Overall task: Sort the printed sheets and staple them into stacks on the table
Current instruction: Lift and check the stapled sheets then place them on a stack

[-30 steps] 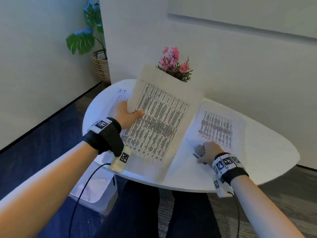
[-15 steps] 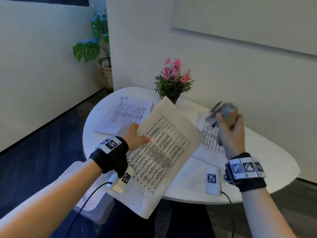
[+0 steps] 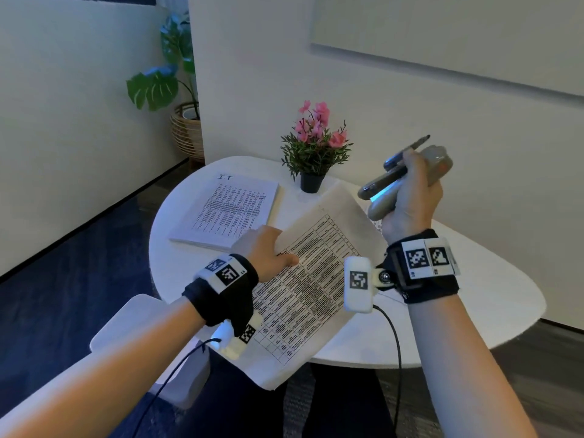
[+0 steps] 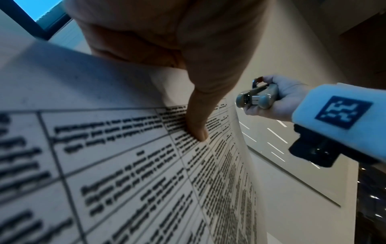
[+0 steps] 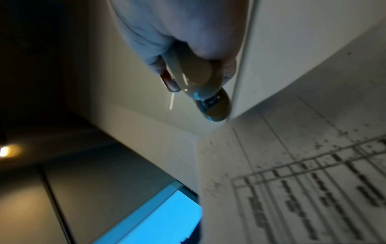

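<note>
Printed sheets (image 3: 316,279) hang tilted over the near edge of the table (image 3: 474,311), long axis running from near-left up to the far-right corner. Our left hand (image 3: 265,254) pinches their left margin, thumb on top. Our right hand (image 3: 410,197), fingers wrapped round the stapler (image 3: 382,184) and a pen (image 3: 407,150), hovers just above that far corner, the stapler's mouth pointing left. We judge the right hand nearer.

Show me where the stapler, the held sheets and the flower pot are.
stapler (image 3: 390,184): head view, front of its body.
held sheets (image 3: 316,279): head view, printed table.
flower pot (image 3: 311,182): head view, dark pot wall.
</note>
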A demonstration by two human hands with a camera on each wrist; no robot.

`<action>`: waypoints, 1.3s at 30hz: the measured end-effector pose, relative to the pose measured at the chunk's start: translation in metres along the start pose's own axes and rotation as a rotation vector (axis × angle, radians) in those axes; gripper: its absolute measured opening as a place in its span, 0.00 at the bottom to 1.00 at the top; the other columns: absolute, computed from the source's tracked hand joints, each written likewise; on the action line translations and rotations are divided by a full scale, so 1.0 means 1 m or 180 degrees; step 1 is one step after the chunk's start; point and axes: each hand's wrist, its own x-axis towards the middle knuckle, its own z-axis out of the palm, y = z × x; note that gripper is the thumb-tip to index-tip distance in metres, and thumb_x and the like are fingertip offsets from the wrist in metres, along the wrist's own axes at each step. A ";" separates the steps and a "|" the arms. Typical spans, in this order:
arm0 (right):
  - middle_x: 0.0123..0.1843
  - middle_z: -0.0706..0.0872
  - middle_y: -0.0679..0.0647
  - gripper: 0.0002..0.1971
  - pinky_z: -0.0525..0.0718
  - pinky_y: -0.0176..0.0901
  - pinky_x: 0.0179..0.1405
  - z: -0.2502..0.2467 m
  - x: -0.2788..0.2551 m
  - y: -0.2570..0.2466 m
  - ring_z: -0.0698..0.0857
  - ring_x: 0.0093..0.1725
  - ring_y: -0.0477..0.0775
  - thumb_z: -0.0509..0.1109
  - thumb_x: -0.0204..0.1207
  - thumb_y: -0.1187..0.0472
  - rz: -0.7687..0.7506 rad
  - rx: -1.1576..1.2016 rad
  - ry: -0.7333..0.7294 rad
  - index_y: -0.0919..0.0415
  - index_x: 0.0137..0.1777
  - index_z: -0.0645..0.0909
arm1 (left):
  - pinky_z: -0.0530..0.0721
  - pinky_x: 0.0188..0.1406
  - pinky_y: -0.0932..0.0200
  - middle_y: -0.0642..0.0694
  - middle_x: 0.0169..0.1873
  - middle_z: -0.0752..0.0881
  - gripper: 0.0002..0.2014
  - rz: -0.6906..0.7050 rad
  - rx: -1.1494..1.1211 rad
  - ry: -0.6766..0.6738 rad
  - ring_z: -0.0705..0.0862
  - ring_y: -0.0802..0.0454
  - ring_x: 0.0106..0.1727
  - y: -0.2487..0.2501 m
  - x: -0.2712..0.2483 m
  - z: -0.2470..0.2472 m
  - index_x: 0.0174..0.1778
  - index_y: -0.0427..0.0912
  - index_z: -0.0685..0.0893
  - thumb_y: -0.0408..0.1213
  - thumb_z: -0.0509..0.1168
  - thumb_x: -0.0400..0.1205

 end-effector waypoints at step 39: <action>0.25 0.68 0.54 0.18 0.65 0.36 0.21 -0.077 0.026 0.158 0.69 0.24 0.50 0.70 0.76 0.58 0.1147 -0.5433 -0.1523 0.60 0.30 0.66 | 0.75 0.37 0.61 0.52 0.43 0.83 0.13 -0.0691 -0.0607 0.0848 0.81 0.53 0.41 -0.064 0.001 -0.065 0.63 0.43 0.82 0.40 0.63 0.84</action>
